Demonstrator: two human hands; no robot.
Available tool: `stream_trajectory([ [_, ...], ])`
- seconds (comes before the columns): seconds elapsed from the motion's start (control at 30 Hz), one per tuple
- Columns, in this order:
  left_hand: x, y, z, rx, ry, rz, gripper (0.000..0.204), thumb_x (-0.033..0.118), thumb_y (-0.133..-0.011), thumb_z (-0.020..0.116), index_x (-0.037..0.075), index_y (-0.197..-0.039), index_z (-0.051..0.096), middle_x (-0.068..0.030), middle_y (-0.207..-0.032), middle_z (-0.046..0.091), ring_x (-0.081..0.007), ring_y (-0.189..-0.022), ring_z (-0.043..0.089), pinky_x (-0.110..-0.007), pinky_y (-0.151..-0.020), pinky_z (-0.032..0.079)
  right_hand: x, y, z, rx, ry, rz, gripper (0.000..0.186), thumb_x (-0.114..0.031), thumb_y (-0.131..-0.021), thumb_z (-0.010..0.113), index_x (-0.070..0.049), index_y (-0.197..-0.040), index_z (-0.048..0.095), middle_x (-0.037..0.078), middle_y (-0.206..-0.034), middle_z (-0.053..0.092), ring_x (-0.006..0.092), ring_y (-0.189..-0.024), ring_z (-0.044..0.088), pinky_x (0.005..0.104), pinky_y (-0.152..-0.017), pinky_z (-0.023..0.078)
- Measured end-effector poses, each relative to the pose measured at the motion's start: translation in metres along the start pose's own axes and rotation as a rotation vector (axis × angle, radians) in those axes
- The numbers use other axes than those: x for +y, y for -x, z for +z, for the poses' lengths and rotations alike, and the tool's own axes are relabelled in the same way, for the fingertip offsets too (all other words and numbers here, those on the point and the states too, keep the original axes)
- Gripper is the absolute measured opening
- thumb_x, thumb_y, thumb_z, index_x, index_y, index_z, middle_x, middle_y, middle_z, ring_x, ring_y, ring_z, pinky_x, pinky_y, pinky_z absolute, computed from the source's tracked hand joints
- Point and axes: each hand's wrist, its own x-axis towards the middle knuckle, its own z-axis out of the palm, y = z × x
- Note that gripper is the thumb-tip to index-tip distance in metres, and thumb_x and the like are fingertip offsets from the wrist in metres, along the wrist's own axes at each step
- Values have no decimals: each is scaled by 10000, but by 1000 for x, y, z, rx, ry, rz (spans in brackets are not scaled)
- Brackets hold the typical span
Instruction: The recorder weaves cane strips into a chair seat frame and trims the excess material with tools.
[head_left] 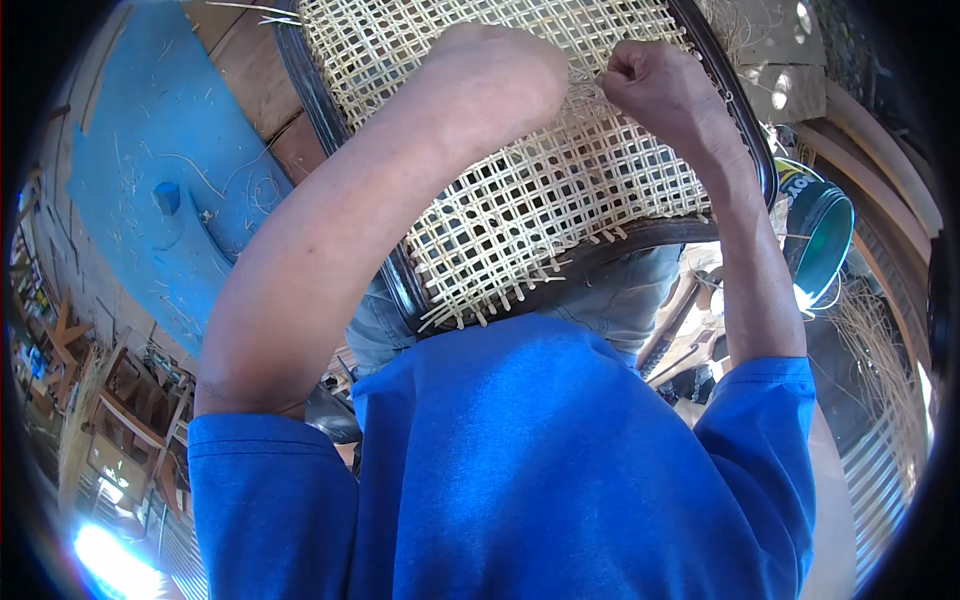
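Observation:
A dark wooden frame holding an open woven cane panel lies across my lap, with loose strand ends sticking out along its near edge and at the far left. My left hand is closed on the upper middle of the weave, its fingertips hidden behind its back. Just to its right, my right hand is curled closed against the weave near the frame's right side. What either hand pinches is too small or hidden to tell. Some frayed, thinner strands show in the weave between my two hands.
A blue board with fibre scraps lies at left. A green-lined bucket stands right of the frame, near curved wooden pieces and loose cane strands. Stacked wooden parts crowd the lower left.

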Motion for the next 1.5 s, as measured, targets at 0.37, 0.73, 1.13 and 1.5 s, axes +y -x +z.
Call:
stream_trajectory([
  [0.37,2,8,20,193,21,-98,178,78,-837,585,32,-860,756,-156,-879,741,-290,-853,737,-403,-753,587,-14,5,33,162,155,-189,168,-228,-946,648,-77,-1008,686,138,-883,690,315,-829,677,428,-767,547],
  [0.73,-69,49,6,159,-289,-199,353,292,-990,469,30,-957,704,-175,-902,713,-353,-883,708,-489,-787,565,-16,4,38,309,91,-410,213,-237,-952,649,-70,-1070,709,107,-976,693,279,-894,673,408,-793,562],
  [1.13,-24,21,8,103,-84,-78,334,256,-959,528,-7,-922,731,-197,-844,719,-348,-819,720,-477,-772,565,-3,-5,24,90,-290,-178,303,-348,-997,621,-63,-937,706,-15,-647,573,65,-588,498,267,-543,413],
  [1.5,-13,2,18,75,55,-86,257,157,-918,553,-30,-913,729,-211,-854,721,-350,-815,728,-466,-742,579,-9,-22,2,-123,62,9,255,-238,-909,608,-25,-785,670,86,-588,567,152,-542,563,364,-567,489],
])
